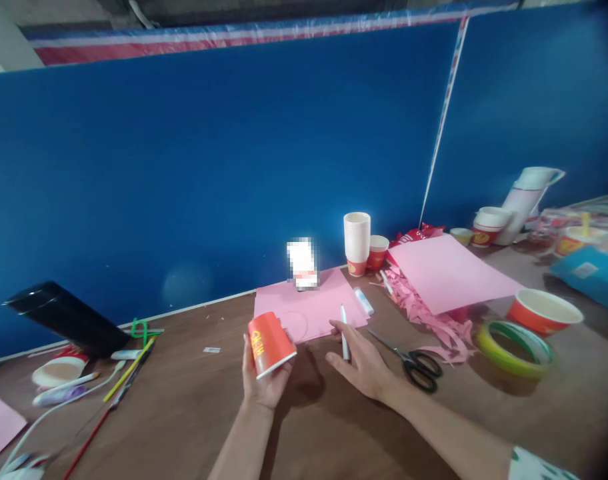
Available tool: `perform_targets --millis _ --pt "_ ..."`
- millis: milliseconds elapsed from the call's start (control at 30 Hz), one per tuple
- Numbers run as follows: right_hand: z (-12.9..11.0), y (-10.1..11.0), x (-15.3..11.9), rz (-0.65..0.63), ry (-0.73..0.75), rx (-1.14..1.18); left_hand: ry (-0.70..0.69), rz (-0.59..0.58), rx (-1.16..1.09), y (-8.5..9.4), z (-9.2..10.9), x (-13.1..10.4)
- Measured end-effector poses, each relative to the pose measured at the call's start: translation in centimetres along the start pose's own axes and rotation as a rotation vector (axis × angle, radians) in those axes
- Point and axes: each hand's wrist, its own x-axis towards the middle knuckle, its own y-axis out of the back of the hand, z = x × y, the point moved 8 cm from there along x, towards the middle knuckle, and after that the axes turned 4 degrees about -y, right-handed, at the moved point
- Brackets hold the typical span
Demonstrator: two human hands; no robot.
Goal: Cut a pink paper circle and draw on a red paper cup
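My left hand [270, 387] is wrapped round a red paper cup [269, 341] with yellow lettering, held tilted above the brown table. To its right, my right hand [361, 360] reaches low over the table with thumb and fingers apart. A white marker [344, 333] is at its fingers, partly covered by them; a firm grip on it does not show. Black-handled scissors [419, 369] lie just right of that hand. Beyond both hands are pink paper sheets [319, 307], with a pale glue stick or marker [364, 301] on their right edge.
Stacked paper cups [357, 243] stand by the blue partition [209, 167]. At right are shredded pink paper [419, 307], a roll of yellow-green tape [514, 350] and a paper bowl [544, 312]. A black container [69, 320] and paintbrushes [119, 387] lie at left.
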Motion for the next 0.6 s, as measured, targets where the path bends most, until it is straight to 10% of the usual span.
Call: perform_targets --millis 233,600 --pt "0.9 0.7 0.5 0.105 -0.019 -0.185 -0.125 -0.042 -0.043 0.9 2.8 0.7" --pt "1.4 -0.4 0.5 0.0 -0.03 -0.524 -0.119 0.086 0.074 1.0 2.0 0.8"
